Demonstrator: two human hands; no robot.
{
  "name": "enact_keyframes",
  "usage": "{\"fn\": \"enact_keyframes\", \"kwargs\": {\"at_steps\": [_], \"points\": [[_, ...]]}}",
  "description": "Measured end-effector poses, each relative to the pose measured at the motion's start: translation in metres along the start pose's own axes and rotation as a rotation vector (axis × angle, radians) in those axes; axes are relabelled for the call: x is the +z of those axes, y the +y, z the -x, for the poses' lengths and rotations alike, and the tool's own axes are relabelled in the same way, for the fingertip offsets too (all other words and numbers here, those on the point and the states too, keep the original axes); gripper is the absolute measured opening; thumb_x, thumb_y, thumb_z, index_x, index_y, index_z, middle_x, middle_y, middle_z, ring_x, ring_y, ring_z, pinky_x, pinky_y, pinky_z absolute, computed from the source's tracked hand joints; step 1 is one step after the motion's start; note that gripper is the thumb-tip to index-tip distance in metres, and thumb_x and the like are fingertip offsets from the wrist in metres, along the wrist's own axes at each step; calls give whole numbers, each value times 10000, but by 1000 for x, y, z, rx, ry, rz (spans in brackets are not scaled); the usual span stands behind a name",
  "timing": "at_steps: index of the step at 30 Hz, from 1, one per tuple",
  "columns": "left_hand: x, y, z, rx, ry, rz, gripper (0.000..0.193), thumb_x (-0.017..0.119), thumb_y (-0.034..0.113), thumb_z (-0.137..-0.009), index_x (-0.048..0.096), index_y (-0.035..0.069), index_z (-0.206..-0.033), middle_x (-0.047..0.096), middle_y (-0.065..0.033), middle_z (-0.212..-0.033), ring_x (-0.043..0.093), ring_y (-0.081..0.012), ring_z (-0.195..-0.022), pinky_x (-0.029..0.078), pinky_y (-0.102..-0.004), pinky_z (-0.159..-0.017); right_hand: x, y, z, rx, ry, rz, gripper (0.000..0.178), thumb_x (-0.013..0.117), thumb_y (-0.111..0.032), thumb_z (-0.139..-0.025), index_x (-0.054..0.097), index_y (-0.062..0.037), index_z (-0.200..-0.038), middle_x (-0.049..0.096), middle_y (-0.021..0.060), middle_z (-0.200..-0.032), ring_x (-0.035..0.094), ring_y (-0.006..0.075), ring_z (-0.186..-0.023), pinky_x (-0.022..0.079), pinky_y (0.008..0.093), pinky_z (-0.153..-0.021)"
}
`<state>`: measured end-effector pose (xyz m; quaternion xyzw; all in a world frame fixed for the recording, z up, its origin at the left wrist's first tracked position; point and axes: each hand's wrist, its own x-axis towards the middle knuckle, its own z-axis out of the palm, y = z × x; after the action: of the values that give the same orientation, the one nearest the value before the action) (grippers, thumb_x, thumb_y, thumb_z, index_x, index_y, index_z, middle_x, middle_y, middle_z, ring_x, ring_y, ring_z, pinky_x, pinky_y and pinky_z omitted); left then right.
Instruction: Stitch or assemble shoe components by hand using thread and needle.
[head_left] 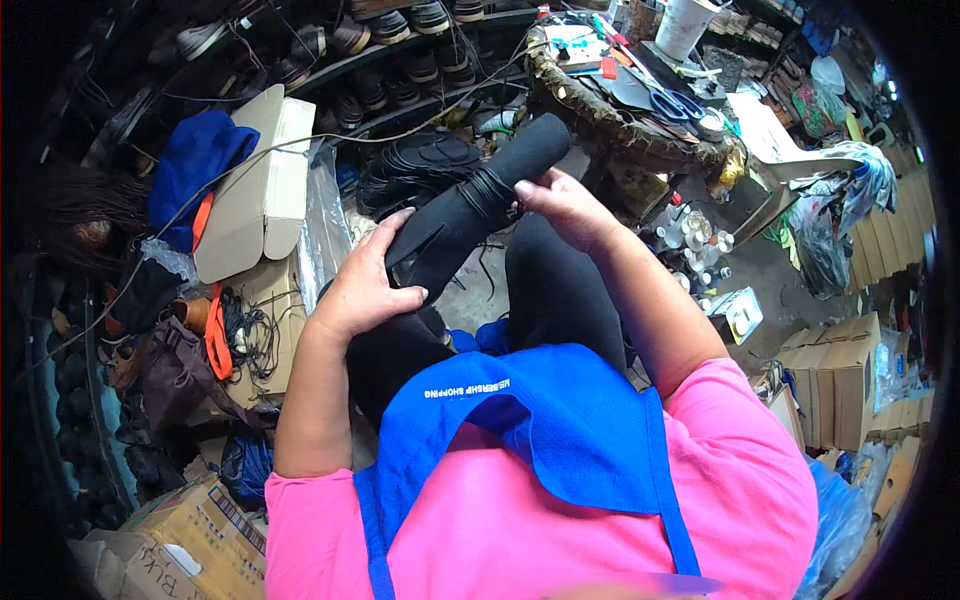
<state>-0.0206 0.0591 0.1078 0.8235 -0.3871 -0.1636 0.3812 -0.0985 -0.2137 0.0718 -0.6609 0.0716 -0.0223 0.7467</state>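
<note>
A rolled-up black sheet of material (455,215) lies slantwise above my knees, its far end up to the right. Thin black cord (487,192) is wound several times around its middle. My left hand (365,285) grips the near end, with fingers on the far side and thumb on the near side. My right hand (568,208) is closed on the roll beside the cord, thumb on top. Its other fingers are partly hidden behind the roll. Just beyond lies a heap of black cord-like strands (418,165).
A cluttered round worktable (640,140) with blue-handled scissors (675,104) and a white bucket (685,28) stands far right. Shoes (390,27) fill shelves at the back. Opened cardboard (255,190) stands at left; small bottles (695,240) and stacked cardboard (825,385) are at right.
</note>
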Motion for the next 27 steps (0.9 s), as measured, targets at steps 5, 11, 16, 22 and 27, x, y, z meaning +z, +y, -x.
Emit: {"fn": "enact_keyframes", "kwargs": {"at_steps": [5,11,16,22,27], "points": [[-17,10,11,-51,9,-93,847,713,77,-548,402,75,-1336,503,-170,-1241,481,-310,-1183,348,-353,-1033,2,-14,18,264,-166,131,359,622,-376,-876,640,-19,-905,589,6,-799,484,91,-701,398,252,-652],[-34,-8,48,75,71,-651,846,731,70,-545,408,142,-1324,446,-120,-1252,457,-338,-1142,355,-417,-1001,-36,-47,53,289,-71,655,345,585,-360,-894,660,-23,-875,613,6,-780,528,95,-751,417,258,-715],[-6,-31,77,43,82,-642,892,770,26,-516,397,166,-1314,419,-107,-1263,408,-355,-1183,346,-445,-996,-100,-53,102,267,323,503,252,633,-308,-851,633,-60,-895,516,-65,-729,444,51,-664,339,214,-606],[-16,-42,93,70,140,-547,632,784,291,-581,520,58,-1105,498,-163,-1094,491,-365,-1027,398,-424,-907,-283,-63,188,-79,1060,151,206,589,-274,-900,629,-74,-928,543,-20,-758,428,48,-573,288,188,-481],[-41,-30,68,105,351,-588,409,782,200,-606,566,44,-916,544,-129,-848,541,-332,-803,434,-402,-731,-431,-94,298,-22,1502,254,331,540,-387,-922,625,-80,-1009,614,32,-808,550,137,-588,437,295,-494]]}}
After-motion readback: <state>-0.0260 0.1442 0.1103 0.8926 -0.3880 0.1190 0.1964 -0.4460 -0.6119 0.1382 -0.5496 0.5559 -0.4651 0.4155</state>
